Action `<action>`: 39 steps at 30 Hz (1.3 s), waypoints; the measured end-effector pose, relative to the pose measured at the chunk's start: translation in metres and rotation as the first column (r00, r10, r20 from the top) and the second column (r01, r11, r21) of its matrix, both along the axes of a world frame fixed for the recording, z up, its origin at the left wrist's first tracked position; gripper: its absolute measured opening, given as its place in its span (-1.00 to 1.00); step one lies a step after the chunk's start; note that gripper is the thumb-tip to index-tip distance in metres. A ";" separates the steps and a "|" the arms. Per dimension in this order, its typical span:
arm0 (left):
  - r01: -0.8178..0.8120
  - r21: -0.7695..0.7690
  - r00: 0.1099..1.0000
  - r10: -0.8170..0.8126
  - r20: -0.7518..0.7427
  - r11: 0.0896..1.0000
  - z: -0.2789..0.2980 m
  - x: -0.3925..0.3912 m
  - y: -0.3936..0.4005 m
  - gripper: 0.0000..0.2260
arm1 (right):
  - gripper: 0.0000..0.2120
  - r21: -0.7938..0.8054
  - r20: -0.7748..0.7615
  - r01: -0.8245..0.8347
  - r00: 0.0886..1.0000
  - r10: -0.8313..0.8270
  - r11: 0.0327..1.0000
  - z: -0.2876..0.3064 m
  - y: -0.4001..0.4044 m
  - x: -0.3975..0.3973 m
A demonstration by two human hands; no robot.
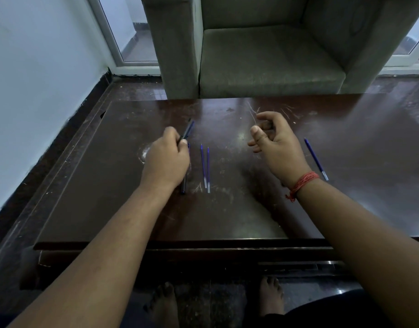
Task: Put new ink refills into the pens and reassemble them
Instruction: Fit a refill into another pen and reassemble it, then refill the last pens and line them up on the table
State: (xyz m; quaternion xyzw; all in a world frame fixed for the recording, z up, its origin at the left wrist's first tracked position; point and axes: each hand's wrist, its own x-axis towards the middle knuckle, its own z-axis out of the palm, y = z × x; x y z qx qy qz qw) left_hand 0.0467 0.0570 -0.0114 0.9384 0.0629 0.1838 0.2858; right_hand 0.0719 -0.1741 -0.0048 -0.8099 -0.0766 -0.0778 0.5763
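Left hand (167, 157) fingers clamp a pen (187, 131) over the desk (109, 185); right hand (274, 140) loosely curled, empty. I judge the loose refills (205, 166) could roll off if nudged.

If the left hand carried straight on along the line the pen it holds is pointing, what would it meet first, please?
Probably nothing on the table: past the tip of the pen in the left hand the wood looks bare to the far edge, then the armchair, though depth is unclear.
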 end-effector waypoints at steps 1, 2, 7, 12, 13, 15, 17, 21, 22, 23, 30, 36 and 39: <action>-0.048 0.012 0.998 0.049 -0.040 0.999 -0.002 0.002 0.007 -0.84 | -0.70 -0.007 -0.001 0.002 1.000 -0.002 1.000 0.000 -0.002 0.001; -0.084 0.028 0.992 0.087 -0.086 0.996 -0.004 0.003 0.013 -0.84 | -0.70 -0.010 -0.001 0.003 1.000 -0.003 1.000 -0.001 -0.002 0.001; -0.133 0.102 0.955 0.155 -0.253 0.986 -0.014 0.005 0.022 -0.82 | -0.72 -0.042 -0.011 -0.003 1.000 0.003 0.999 -0.002 -0.004 0.001; -0.111 0.189 0.915 0.175 -0.363 0.976 -0.019 0.005 0.022 -0.85 | -0.77 -0.043 0.003 0.011 1.000 -0.011 0.999 -0.002 -0.009 0.002; -0.104 0.190 0.910 0.170 -0.377 0.976 -0.019 0.005 0.022 -0.85 | -0.78 -0.043 0.006 0.020 1.000 -0.020 0.999 -0.002 -0.010 0.003; -0.093 0.189 0.902 0.163 -0.400 0.978 -0.020 0.005 0.022 -0.87 | -0.78 -0.049 0.010 0.040 0.999 -0.040 0.998 -0.002 -0.014 0.005; -0.094 0.184 0.899 0.163 -0.406 0.978 -0.020 0.005 0.023 -0.87 | -0.82 -0.048 0.015 0.067 0.998 -0.067 0.997 -0.003 -0.017 0.007; -0.110 0.158 0.909 0.164 -0.383 0.981 -0.016 0.003 0.021 -0.84 | -0.92 -0.047 0.019 0.146 0.989 -0.145 0.988 -0.006 -0.024 0.011; -0.118 0.154 0.918 0.166 -0.360 0.981 -0.014 0.001 0.019 -0.85 | -0.93 -0.054 0.013 0.169 0.986 -0.169 0.984 -0.006 -0.026 0.013; -0.121 0.156 0.933 0.166 -0.320 0.980 -0.012 -0.001 0.018 -0.85 | -0.93 -0.069 0.013 0.195 0.981 -0.195 0.978 -0.007 -0.029 0.014; 0.039 0.128 0.999 -0.038 -0.010 0.991 -0.007 -0.007 -0.009 -0.88 | -0.91 -0.442 0.070 0.330 0.940 -0.334 0.834 -0.003 -0.056 0.022; 0.188 0.143 0.982 -0.190 -0.003 0.972 -0.010 -0.016 -0.034 -0.89 | -0.78 -0.791 0.008 0.156 0.969 -0.246 0.592 0.003 -0.056 0.021; 0.216 0.148 0.976 -0.217 -0.016 0.965 -0.010 -0.019 -0.038 -0.89 | -0.69 -0.880 -0.048 0.056 0.977 -0.206 0.471 0.001 -0.048 0.018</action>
